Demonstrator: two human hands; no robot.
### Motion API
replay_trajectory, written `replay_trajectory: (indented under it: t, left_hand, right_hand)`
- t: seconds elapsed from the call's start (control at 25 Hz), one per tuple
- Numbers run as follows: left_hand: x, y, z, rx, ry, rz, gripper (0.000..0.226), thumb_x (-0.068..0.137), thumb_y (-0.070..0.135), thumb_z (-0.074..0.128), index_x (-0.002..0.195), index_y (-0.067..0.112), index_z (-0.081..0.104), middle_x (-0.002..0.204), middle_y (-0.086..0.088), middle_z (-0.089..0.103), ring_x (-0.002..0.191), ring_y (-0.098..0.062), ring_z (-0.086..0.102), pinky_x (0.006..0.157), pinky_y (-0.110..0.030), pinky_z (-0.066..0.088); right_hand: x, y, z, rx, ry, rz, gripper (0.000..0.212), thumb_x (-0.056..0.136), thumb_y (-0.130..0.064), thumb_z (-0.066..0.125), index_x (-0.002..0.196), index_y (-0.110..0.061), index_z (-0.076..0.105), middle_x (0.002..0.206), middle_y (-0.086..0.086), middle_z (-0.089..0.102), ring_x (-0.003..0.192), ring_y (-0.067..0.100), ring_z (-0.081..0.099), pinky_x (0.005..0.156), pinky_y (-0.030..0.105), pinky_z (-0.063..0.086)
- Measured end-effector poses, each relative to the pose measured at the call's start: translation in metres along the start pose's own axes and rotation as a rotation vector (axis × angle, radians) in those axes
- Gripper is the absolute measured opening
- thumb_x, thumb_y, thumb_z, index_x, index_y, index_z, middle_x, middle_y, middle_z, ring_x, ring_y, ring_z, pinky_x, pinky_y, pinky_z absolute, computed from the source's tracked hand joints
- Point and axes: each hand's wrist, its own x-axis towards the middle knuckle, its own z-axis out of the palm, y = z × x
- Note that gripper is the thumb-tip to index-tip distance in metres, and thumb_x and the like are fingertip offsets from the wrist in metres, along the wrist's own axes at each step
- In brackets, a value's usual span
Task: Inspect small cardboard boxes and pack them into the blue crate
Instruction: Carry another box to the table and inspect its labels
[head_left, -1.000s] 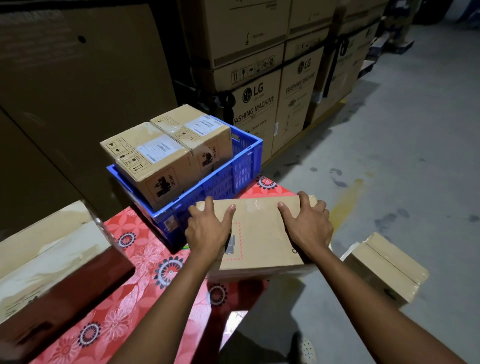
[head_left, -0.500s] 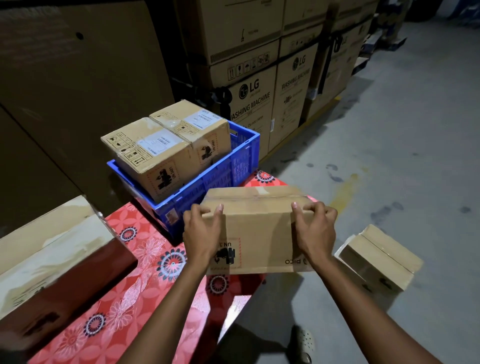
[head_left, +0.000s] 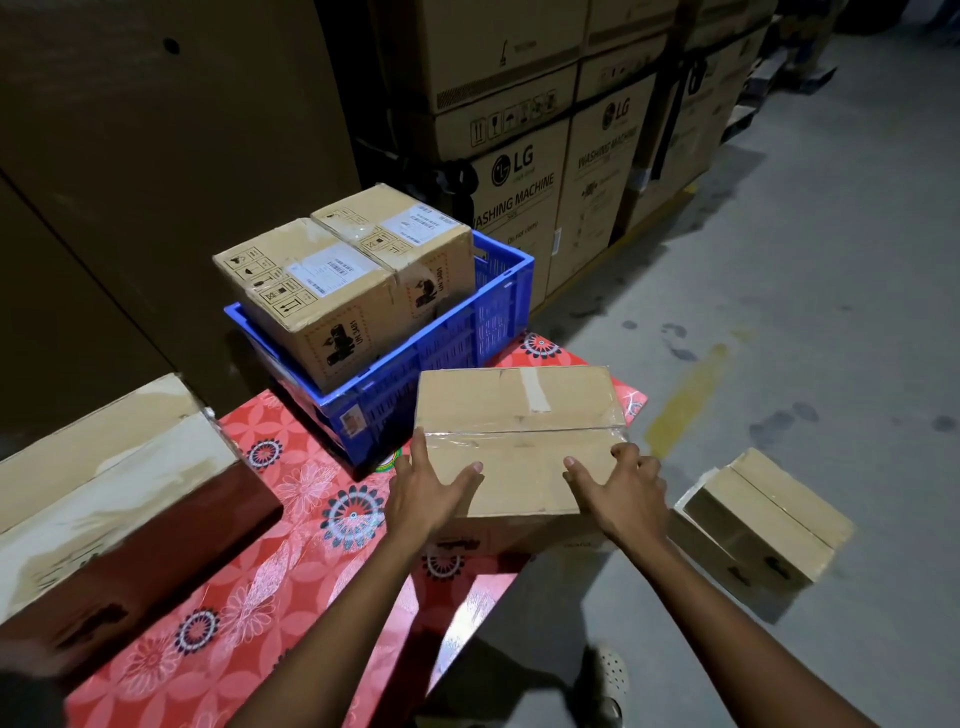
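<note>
A small cardboard box (head_left: 519, 415) rests on the red flowered table (head_left: 291, 499), its taped seam facing up. My left hand (head_left: 423, 488) grips its near left corner and my right hand (head_left: 621, 491) grips its near right corner. Just behind it stands the blue crate (head_left: 467, 338). Two labelled cardboard boxes (head_left: 317, 291) (head_left: 405, 239) stand side by side in the crate and rise above its rim.
A large cardboard box (head_left: 104, 499) lies on the table's left side. Another small box (head_left: 753, 519) sits on the grey floor at the right. Stacked washing machine cartons (head_left: 524, 156) stand behind the crate. My foot (head_left: 605, 680) is below the table edge.
Both hands have rolled the box over on the table: first a printed face was up, then it stood tilted, now the taped seam faces up. The view has shifted slightly.
</note>
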Motion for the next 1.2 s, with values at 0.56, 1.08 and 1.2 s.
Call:
replay_trajectory:
  t: [0.56,1.08,1.2]
  left_hand:
    - [0.016,0.004,0.004,0.186,-0.077,0.009,0.117,0.08,0.07,0.067,0.16,0.034,-0.011,0.159,-0.019,0.019,0.137,-0.044,0.042,0.1,-0.049,0.048]
    - [0.101,0.056,0.004,-0.011,0.051,-0.252,0.117,0.073,0.076,0.062,0.16,0.025,0.002,0.156,-0.014,0.036,0.136,-0.041,0.046,0.107,-0.055,0.045]
    - [0.112,0.051,0.006,0.016,0.06,-0.276,0.119,0.072,0.076,0.067,0.159,0.021,0.007,0.151,-0.015,0.043,0.132,-0.042,0.05,0.105,-0.055,0.047]
  right_hand:
    - [0.016,-0.004,0.006,-0.091,-0.102,0.071,0.093,0.077,-0.075,0.065,0.148,-0.028,0.027,0.147,0.016,0.039,0.132,0.041,0.043,0.101,0.053,0.044]
    - [0.12,-0.039,0.001,0.143,-0.158,0.135,0.097,0.083,-0.067,0.065,0.148,-0.003,0.031,0.143,0.017,0.055,0.128,0.04,0.054,0.099,0.046,0.049]
    - [0.132,-0.038,0.006,0.141,-0.166,0.172,0.101,0.077,-0.069,0.071,0.146,-0.004,0.034,0.14,0.017,0.057,0.126,0.04,0.055,0.096,0.044,0.049]
